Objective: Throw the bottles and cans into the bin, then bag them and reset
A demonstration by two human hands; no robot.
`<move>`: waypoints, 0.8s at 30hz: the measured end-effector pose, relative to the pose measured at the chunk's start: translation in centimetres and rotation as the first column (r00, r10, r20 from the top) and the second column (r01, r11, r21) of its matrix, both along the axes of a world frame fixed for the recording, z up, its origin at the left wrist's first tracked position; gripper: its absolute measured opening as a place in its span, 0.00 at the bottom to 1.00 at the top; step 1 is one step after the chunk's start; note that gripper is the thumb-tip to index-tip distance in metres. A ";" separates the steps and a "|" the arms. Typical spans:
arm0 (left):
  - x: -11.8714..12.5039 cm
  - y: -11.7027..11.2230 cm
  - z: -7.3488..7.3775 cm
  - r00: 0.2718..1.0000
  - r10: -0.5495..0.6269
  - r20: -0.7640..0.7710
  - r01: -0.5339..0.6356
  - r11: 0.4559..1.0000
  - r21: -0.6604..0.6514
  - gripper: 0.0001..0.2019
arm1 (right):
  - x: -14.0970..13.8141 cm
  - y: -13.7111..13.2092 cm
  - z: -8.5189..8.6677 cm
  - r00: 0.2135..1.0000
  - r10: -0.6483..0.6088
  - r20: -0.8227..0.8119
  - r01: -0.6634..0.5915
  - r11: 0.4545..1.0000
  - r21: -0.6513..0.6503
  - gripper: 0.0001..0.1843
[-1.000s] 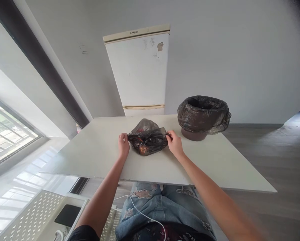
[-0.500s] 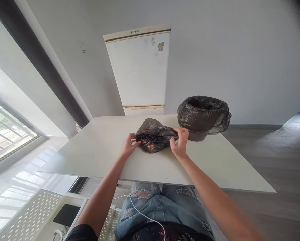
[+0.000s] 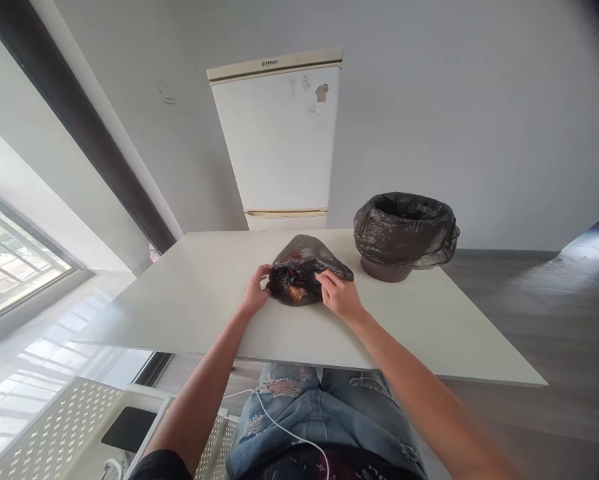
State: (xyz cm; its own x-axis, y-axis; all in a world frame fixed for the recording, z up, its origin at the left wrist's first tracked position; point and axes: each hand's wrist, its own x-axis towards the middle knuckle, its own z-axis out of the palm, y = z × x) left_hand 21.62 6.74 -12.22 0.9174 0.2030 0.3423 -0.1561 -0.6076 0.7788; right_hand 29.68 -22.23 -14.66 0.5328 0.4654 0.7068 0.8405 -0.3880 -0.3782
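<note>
A black, see-through garbage bag lies on the white table, its mouth partly open towards me. Inside it show orange and red pieces that I cannot make out further. My left hand grips the bag's left edge between thumb and fingers. Over the right part of the mouth, my right hand pinches the plastic, with its fingertips pressed together. To the right of the bag stands a brown trash can, lined with another black bag folded over its rim.
The white table reaches out on both sides. Behind it stands a white fridge against the grey wall. At lower left is a white perforated basket with a dark flat device; a white cable crosses my lap.
My right hand has moved left and inwards across the bag. The bag's mouth has opened wider, baring more of the orange and red contents. My left hand stays at the left edge.
</note>
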 end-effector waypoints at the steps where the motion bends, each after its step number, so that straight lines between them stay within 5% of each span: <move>1: -0.2 -0.1 0.2 0.999 0.032 0.016 -0.033 0.999 0.025 0.30 | 0.3 -0.1 -0.3 0.999 -0.044 -0.030 0.043 0.999 -0.018 0.17; 5: -0.9 -1.0 1.4 0.982 0.056 0.179 -0.088 0.981 0.176 0.17 | 0.9 -0.2 -1.0 0.995 -0.063 -0.080 0.060 0.997 -0.048 0.17; 9: -1.1 -1.6 1.7 0.967 -0.219 0.133 0.160 0.921 0.356 0.14 | 0.8 -0.4 -0.4 0.990 -0.051 -0.135 0.034 0.992 -0.119 0.21; 11: -0.9 -1.7 1.5 0.951 -0.291 0.101 0.228 0.886 0.405 0.14 | 0.7 -0.6 0.2 0.981 -0.065 -0.182 0.027 0.979 -0.201 0.31; 14: -0.9 -1.6 1.3 0.943 -0.308 0.126 0.236 0.887 0.397 0.12 | 0.7 -1.0 0.7 0.970 -0.041 -0.241 -0.042 0.943 -0.331 0.42; 24: -1.1 -1.5 2.1 0.968 -0.221 0.122 0.186 0.950 0.251 0.11 | 0.0 -0.1 0.7 0.960 -0.076 -0.270 -0.015 0.946 -0.322 0.30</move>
